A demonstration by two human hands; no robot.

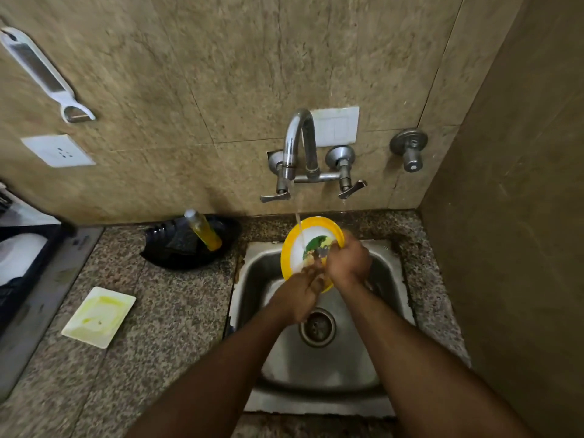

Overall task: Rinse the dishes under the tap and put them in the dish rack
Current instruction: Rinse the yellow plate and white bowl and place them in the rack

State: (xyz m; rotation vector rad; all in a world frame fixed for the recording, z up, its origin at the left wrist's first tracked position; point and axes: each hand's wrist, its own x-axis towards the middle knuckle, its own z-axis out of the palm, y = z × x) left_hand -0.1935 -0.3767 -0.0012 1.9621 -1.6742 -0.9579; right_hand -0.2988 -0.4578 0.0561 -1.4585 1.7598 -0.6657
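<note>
Over the sink (pixel 252 279), under the running tap (pixel 298 143): one round plate (pixel 295 245), yellow rim, white centre with a green and dark printed picture, held tilted on edge above the basin with its face toward the person. Water stream lands on the upper left of the face.

Left hand (pixel 300 289): grips the lower edge of the plate, fingers curled at the rim; how the thumb lies cannot be made out through motion blur.

Right hand (pixel 347 260): lies over the right part of the plate face, fingers bent against it, apparently rubbing; whether it clasps the rim or only presses on the surface cannot be told.

Step in hand, as judged: rinsing this plate. Placing is not yet done.

Next move calls for: turning the plate so the water reaches the back, letting it drip, then carrying it leftward across the counter (pixel 177 311) to the dish rack (pixel 28 263), dark, at the far left edge and only partly in view, with a white dish (pixel 19 254) already in it.

Also present:
- square white dish (pixel 98 316), smeared yellow-green, on the counter left of the sink, probably next for rinsing;
- black dish (pixel 164 257) against the wall, holding a bottle (pixel 203 230) of yellow liquid, leaning;
- peeler (pixel 41 71), white, hung on the wall;
- wall socket (pixel 58 150), white;
- separate valve (pixel 409 148), right of the tap.
</note>
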